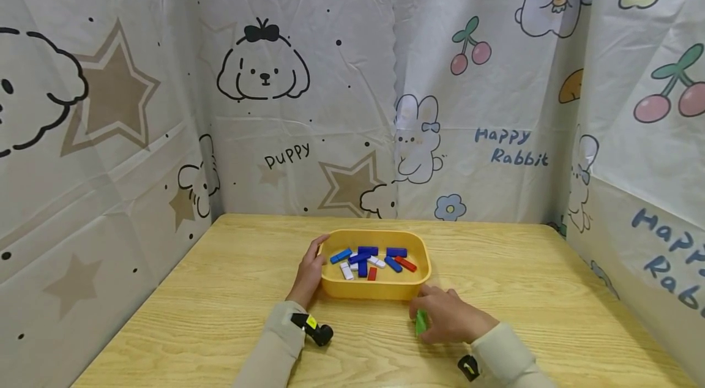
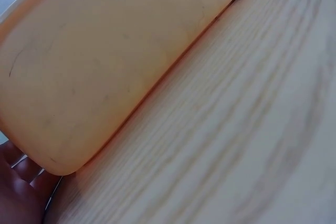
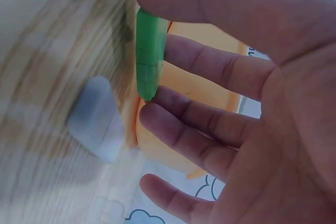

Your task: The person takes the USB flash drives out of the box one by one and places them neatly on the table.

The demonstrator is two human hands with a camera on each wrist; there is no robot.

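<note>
A yellow plastic bin [image 1: 374, 291] stands on the table, holding several small blue, white and red oblong pieces. Against its left end rests my left hand [image 1: 308, 272]; in the left wrist view the fingers [image 2: 27, 170] lie along the outside of the bin's corner. By the bin's near right corner, my right hand [image 1: 448, 314] pinches a small green oblong block [image 3: 149, 53] between the thumb and fingertips. The block has a seam across it and is held upright over the table. Beside it a white piece with slanted ends [image 3: 97, 119] lies on the wood.
The light wood table [image 1: 264, 253] surrounds the bin. White cloth printed with cartoon animals [image 1: 308, 131] hangs behind and along both sides of the table. A black wrist camera [image 1: 314, 330] sits at the left cuff, another [image 1: 468, 368] at the right.
</note>
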